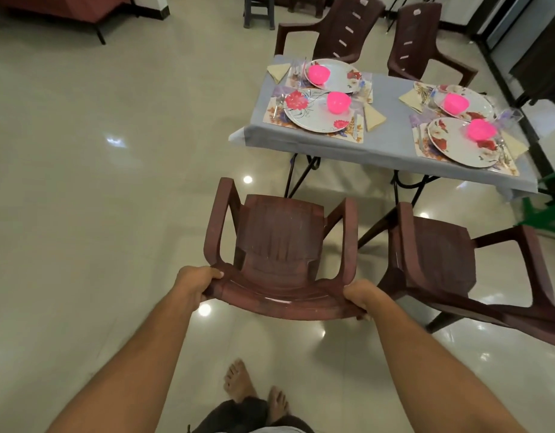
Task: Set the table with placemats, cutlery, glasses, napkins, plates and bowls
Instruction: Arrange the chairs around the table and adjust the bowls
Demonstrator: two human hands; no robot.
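The pale tiled floor (pixel 82 182) filled most of the frame, glossy with reflected ceiling lights. In the upper right stood the tabletop (pixel 385 142), draped in a grey-blue cloth and already carrying four place settings. Each setting had a floral placemat (pixel 271 115) under a floral plate (pixel 313 115), with a pink bowl (pixel 338 102) sitting on the plate, a folded napkin (pixel 374 117) beside it and cutlery at the plate's edge (the glasses were clear plastic and hard to make out). Two brown plastic armchairs stood on the far side of the table, and another one (pixel 451 260) was at the right of the frame, near the table's near edge.

At the centre, a brown plastic armchair (pixel 279 245) faced the table, still well apart from it. The left hand (pixel 196 284) and the right hand (pixel 362 296) each curled around an end of its top rail, gripping it.

Judging by the laid table, the setting itself looked essentially finished, and the step in hand was seating. The next move would call for sliding this chair forward and squaring it to the left-hand setting, without bumping the table legs or the neighbouring chair.
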